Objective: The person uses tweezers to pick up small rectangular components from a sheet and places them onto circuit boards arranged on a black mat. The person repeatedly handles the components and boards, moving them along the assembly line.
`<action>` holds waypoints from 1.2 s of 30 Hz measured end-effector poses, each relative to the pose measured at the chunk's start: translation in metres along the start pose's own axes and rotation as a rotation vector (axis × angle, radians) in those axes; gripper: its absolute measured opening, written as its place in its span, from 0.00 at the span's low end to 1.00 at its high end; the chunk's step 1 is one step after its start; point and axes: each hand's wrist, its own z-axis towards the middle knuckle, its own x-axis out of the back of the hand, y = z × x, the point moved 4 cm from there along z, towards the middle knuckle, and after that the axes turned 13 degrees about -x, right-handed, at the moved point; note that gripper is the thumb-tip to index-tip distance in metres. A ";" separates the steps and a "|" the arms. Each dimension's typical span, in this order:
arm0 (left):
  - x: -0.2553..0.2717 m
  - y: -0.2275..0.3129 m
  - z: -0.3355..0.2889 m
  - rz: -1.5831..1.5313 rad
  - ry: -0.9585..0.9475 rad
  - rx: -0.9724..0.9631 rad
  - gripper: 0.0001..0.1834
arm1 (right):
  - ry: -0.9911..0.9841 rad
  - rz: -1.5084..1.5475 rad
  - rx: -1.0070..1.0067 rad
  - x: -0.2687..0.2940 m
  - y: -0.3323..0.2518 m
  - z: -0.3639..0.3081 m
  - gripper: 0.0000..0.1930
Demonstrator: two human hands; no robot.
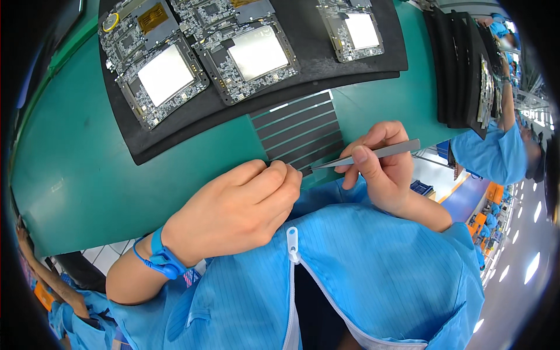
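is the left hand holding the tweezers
No, the grey tweezers are pinched in the right hand, while the left hand rests its fingertips at the near edge of the dark strip sheet.

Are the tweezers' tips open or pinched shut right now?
Shut, it seems: the tweezers in the right hand taper to one closed point at the strip sheet; no gap shows.

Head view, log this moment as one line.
left hand: pinching edge of strip sheet | right hand: holding tweezers, tip at sheet edge | circuit boards on black mat behind
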 end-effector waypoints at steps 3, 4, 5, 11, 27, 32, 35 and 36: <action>-0.002 0.001 -0.001 0.026 -0.010 -0.009 0.15 | 0.017 0.036 0.027 -0.002 0.000 0.000 0.09; -0.001 0.001 -0.002 0.038 -0.016 -0.008 0.15 | 0.000 0.052 0.051 -0.002 -0.001 0.000 0.08; 0.000 0.001 -0.002 0.052 -0.021 -0.006 0.15 | -0.017 0.067 0.076 -0.002 -0.003 0.001 0.08; 0.017 0.000 -0.013 0.159 -0.100 -0.038 0.15 | -0.029 0.280 0.178 -0.022 -0.064 0.052 0.10; 0.084 -0.086 -0.088 0.432 0.279 0.230 0.20 | -0.102 0.096 0.105 -0.111 -0.080 0.150 0.08; 0.082 -0.088 -0.090 0.409 0.324 0.225 0.20 | -0.065 0.055 0.085 -0.110 -0.079 0.151 0.08; 0.082 -0.087 -0.090 0.405 0.334 0.228 0.20 | -0.029 0.043 0.095 -0.111 -0.082 0.150 0.08; 0.082 -0.087 -0.090 0.407 0.335 0.228 0.20 | -0.035 0.047 0.106 -0.111 -0.082 0.150 0.07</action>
